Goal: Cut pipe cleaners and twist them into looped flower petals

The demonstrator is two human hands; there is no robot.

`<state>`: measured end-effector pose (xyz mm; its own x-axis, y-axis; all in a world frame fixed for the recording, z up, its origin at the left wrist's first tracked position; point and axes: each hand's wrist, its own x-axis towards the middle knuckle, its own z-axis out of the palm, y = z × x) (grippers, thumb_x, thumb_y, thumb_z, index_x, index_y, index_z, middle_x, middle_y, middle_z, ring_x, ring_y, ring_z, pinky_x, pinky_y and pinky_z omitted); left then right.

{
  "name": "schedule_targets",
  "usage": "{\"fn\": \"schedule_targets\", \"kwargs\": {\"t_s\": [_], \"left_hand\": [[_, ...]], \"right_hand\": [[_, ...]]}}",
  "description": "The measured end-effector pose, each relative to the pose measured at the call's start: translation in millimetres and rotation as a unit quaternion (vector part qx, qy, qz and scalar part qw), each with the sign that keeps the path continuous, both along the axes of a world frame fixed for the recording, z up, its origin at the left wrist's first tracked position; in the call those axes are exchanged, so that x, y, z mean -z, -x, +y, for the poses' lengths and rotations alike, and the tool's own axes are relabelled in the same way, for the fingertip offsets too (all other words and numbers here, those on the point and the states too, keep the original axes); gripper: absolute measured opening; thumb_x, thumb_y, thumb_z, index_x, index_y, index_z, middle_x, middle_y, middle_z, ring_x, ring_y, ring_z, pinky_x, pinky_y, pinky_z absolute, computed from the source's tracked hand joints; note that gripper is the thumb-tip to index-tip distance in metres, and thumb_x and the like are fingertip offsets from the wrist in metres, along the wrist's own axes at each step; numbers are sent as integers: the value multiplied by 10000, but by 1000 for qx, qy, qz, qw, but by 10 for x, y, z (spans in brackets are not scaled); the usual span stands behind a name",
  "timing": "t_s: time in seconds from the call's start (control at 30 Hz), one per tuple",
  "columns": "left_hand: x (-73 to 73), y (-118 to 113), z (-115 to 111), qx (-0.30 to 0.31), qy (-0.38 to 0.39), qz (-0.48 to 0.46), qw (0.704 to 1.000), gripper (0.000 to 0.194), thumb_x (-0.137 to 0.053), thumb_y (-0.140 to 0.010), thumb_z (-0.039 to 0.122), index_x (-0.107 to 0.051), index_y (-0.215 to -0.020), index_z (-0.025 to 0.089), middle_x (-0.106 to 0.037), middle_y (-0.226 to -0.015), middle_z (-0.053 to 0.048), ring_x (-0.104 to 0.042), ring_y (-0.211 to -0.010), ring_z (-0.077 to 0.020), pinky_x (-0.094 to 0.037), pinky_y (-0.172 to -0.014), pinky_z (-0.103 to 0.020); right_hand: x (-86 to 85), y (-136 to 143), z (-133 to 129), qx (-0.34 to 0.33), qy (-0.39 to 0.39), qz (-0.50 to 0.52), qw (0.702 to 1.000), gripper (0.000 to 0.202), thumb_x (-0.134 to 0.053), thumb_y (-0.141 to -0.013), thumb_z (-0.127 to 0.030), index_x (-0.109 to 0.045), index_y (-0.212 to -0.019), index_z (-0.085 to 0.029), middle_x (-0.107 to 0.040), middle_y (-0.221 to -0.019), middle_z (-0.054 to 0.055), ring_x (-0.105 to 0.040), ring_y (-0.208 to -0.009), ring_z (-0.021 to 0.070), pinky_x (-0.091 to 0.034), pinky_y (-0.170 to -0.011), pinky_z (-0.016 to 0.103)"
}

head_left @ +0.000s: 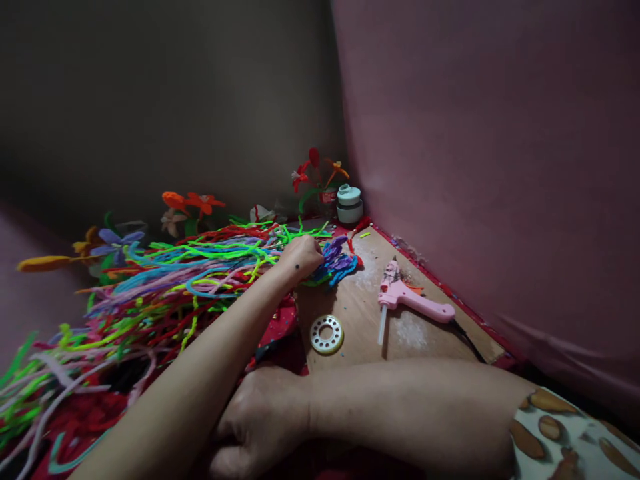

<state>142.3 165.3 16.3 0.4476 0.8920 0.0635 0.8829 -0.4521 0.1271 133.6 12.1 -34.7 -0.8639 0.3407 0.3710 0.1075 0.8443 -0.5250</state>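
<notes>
My left hand [303, 257] reaches across to the middle of the work surface, its fingers curled down against a cluster of purple and blue pipe-cleaner pieces [337, 260]. What those fingertips grip is hidden behind the hand. Low in the view, my right hand [265, 423] is closed, partly beneath my left forearm; its fingertips and anything in them are out of sight. A big heap of coloured pipe cleaners [165, 287] spreads to the left of my left hand. On the board [360, 340] lie a pink glue gun [410, 297] with a clear stick and a roll of tape [327, 335].
Pink and grey walls meet behind the board. A white-lidded jar [349, 203] stands in the corner beside red pipe-cleaner flowers [303, 175]. Orange flowers [203, 203] and a lavender flower [119, 245] rise behind the heap. The glue gun's black cord [467, 340] runs off right.
</notes>
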Motion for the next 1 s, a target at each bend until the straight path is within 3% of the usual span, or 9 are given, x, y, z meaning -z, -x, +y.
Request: {"fn": "schedule_targets", "kwargs": {"t_s": [0.1, 0.23, 0.33, 0.43, 0.6, 0.7, 0.8, 0.9, 1.0], "left_hand": [[-46, -8, -78, 29, -22, -20, 999, 227, -581, -675, 278, -727, -818, 178, -701, -747, -78, -625, -719, -211, -423, -630, -264], [-201, 80, -306, 50, -78, -66, 993, 280, -474, -788, 246, -697, -950, 196, -698, -966, -65, -616, -886, -178, -417, -766, -238], [-312, 290, -509, 81, -120, -104, 984, 245, -472, -795, 227, -706, -844, 176, -705, -864, -53, -620, -810, -161, -421, -737, -229], [-353, 587, -701, 73, -105, -132, 983, 229, -482, -798, 224, -704, -809, 167, -705, -799, -42, -621, -744, -144, -422, -685, -217], [-253, 1122, -931, 6, -77, -175, 982, 208, -498, -807, 237, -696, -830, 176, -707, -795, -31, -626, -743, -139, -439, -692, -216], [-158, 1445, -980, -74, -199, -182, 960, 242, -455, -841, 251, -676, -906, 181, -691, -906, -54, -607, -865, -168, -446, -799, -259], [-71, 1731, -946, -168, -346, -74, 920, 386, -457, -838, 263, -556, -1204, 188, -555, -1232, -111, -475, -1120, -276, -352, -967, -404], [5, 1909, -856, -196, -343, 0, 919, 489, -410, -862, 289, -407, -1345, 211, -369, -1418, -126, -445, -1150, -308, -370, -928, -437], [55, 1969, -777, -186, -306, 24, 933, 483, -354, -884, 288, -371, -1364, 234, -340, -1439, -119, -485, -1100, -284, -408, -858, -400]], "right_hand": [[1, 2, -12, 10, -1, 1, 1000, 220, -490, -756, -292, -666, -781, -161, -715, -846, 36, -626, -786, 149, -414, -617, 210], [-5, -1, -28, 16, 4, -8, 1000, 239, -483, -769, -304, -607, -622, -162, -671, -643, 28, -593, -634, 126, -388, -547, 206], [8, -11, -55, 15, 9, 31, 999, 258, -484, -770, -283, -528, -544, -168, -601, -542, 16, -536, -552, 100, -358, -501, 185], [46, -10, -99, 38, -2, 86, 996, 272, -486, -768, -276, -477, -515, -176, -541, -493, 2, -474, -489, 94, -338, -477, 194], [77, -8, -135, 42, -18, 123, 991, 302, -499, -769, -263, -419, -489, -183, -471, -471, -7, -404, -446, 90, -292, -441, 215], [40, -31, -129, 48, -25, 123, 991, 308, -499, -778, -235, -383, -497, -187, -454, -495, -9, -391, -463, 88, -289, -459, 224], [-49, -56, -158, 74, -33, 106, 991, 329, -478, -797, -215, -340, -499, -190, -417, -499, -14, -366, -473, 88, -266, -463, 237], [-200, -55, -222, 82, -34, 85, 992, 320, -469, -814, -201, -361, -513, -183, -412, -513, -14, -367, -491, 88, -265, -472, 235], [-397, -11, -193, 76, -60, 87, 991, 273, -472, -828, -211, -453, -560, -166, -460, -551, 0, -391, -517, 92, -287, -489, 230]]}}
